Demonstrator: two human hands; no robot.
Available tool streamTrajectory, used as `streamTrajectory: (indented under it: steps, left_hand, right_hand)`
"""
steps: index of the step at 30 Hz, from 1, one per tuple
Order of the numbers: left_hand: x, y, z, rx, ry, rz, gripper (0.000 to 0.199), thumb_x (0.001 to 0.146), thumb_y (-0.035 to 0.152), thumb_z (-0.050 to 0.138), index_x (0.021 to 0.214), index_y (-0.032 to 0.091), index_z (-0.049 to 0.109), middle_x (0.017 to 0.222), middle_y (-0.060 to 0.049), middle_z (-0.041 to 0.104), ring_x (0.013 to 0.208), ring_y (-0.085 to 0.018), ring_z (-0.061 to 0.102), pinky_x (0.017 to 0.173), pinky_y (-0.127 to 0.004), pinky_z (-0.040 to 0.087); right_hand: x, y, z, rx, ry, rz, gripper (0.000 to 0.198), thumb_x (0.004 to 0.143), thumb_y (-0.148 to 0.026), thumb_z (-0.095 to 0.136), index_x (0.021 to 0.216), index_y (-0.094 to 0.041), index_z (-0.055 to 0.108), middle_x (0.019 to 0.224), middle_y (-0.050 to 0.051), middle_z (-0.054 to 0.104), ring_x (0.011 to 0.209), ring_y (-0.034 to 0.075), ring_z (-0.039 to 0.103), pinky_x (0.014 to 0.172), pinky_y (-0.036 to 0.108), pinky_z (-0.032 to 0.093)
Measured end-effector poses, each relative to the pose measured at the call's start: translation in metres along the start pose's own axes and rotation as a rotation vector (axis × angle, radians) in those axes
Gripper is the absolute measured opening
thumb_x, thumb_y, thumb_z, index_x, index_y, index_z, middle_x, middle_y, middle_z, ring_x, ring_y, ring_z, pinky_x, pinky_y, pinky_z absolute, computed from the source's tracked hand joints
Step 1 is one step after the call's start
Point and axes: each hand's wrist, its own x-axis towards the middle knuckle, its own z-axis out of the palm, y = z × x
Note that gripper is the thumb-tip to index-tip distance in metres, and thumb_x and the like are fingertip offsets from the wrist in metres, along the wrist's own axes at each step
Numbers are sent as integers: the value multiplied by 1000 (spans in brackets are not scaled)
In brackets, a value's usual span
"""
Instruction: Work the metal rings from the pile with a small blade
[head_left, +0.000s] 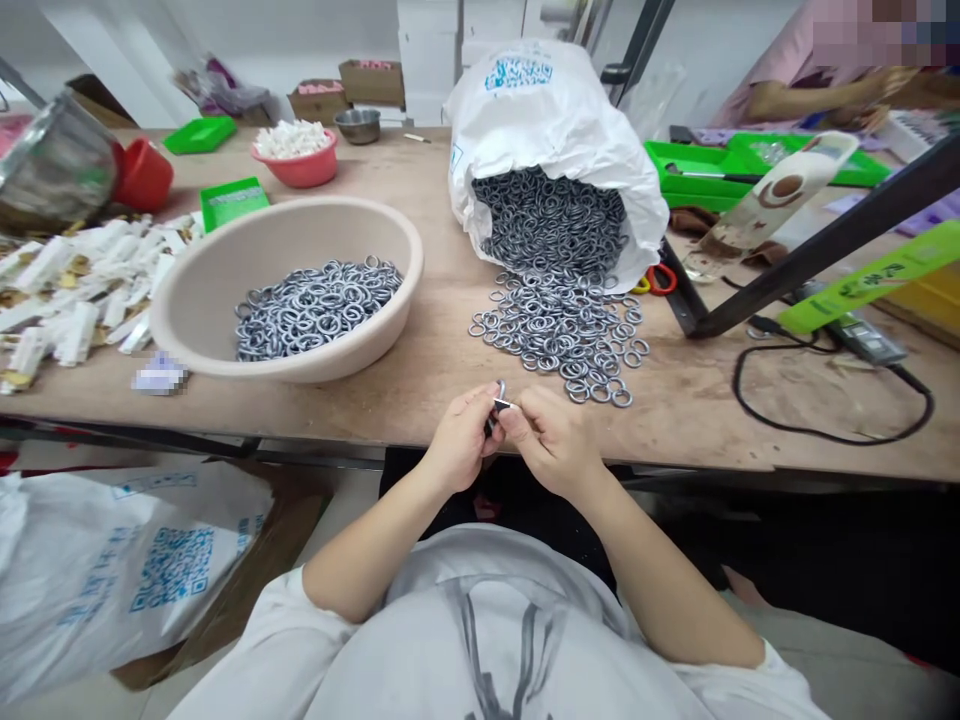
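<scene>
My left hand (459, 437) is closed at the table's front edge, pinching a grey ring (502, 386) between thumb and fingertips. Against it, my right hand (561, 440) is closed too, its thumb pressed on a small dark blade-like piece (502, 404) with a light edge. Fingers hide most of that piece. Just beyond my hands lies a loose pile of grey rings (562, 325), spilling from the mouth of a white sack (540, 110). To the left, a large beige basin (289, 225) holds many more rings.
White strip-like parts (75, 290) lie at far left, near a green tray (234, 203) and a pink bowl of white pieces (300, 172). A dark metal frame (795, 245), a cable (739, 385) and red-handled scissors (661, 280) are at right. Another person's arm (817, 98) shows beyond.
</scene>
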Motion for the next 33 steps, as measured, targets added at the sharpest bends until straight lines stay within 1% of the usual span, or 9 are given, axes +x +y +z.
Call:
streamTrajectory:
  steps: [6, 11, 13, 15, 17, 19, 22, 26, 33]
  left_hand:
    - [-3, -2, 1, 16, -2, -3, 41, 76, 50, 71, 66, 18, 46, 49, 7, 42, 41, -4, 31, 39, -16, 19]
    - [-13, -7, -9, 86, -157, -76, 45, 78, 53, 69, 62, 17, 47, 49, 5, 43, 41, -4, 33, 39, -18, 18]
    - [-15, -6, -16, 62, -108, -68, 43, 78, 53, 69, 63, 17, 50, 50, 4, 47, 40, -4, 36, 39, -18, 21]
    - [-14, -4, -24, 39, -29, -56, 39, 77, 51, 71, 70, 15, 57, 55, 2, 54, 40, -5, 41, 40, -19, 25]
    - [-12, 0, -31, 31, 8, -59, 35, 76, 47, 73, 83, 14, 66, 61, 1, 61, 41, -5, 45, 41, -19, 29]
    - [-12, 3, -36, 24, 27, -62, 36, 74, 40, 74, 99, 14, 70, 66, 0, 65, 43, -5, 48, 41, -18, 31]
    - [-13, 5, -43, -13, 76, -61, 30, 70, 30, 71, 96, 15, 69, 68, -1, 67, 45, -7, 53, 40, -18, 34]
    - [-12, 9, -51, -91, 139, -52, 20, 65, 30, 67, 76, 14, 64, 70, -3, 68, 47, -9, 56, 36, -19, 35]
    - [-4, 20, -53, -81, 152, -36, 33, 66, 41, 78, 76, 14, 61, 67, 1, 62, 44, -5, 50, 35, -15, 27]
  right_hand:
    - [2, 4, 0, -100, 23, -20, 44, 100, -47, 40, 67, -22, 52, 65, 2, 53, 63, 16, 48, 61, 30, 32]
    - [18, 30, -5, -74, 121, 222, 50, 99, -56, 39, 61, -23, 39, 57, -2, 45, 56, 15, 43, 56, 29, 27]
    - [35, 37, -4, -74, 81, 252, 51, 100, -57, 36, 63, -23, 43, 58, -2, 47, 57, 15, 47, 57, 28, 30]
    - [59, 40, 1, -166, 12, 250, 50, 101, -56, 35, 69, -22, 55, 65, 1, 56, 65, 17, 55, 62, 28, 35]
    - [88, 42, 9, -359, -57, 261, 44, 98, -56, 45, 82, -21, 66, 83, 6, 67, 79, 22, 62, 68, 30, 40]
    - [117, 45, 20, -517, -120, 264, 37, 93, -54, 56, 103, -21, 71, 107, 11, 70, 93, 27, 65, 74, 32, 44]
    - [147, 53, 36, -654, -193, 263, 36, 92, -46, 60, 116, -21, 71, 124, 14, 66, 102, 29, 66, 79, 34, 47]
    - [157, 63, 40, -723, -278, 254, 31, 95, -41, 57, 109, -19, 74, 121, 15, 66, 101, 28, 67, 80, 34, 48]
    - [144, 68, 28, -724, -310, 228, 33, 96, -45, 55, 111, -22, 74, 121, 13, 65, 100, 29, 67, 80, 36, 48]
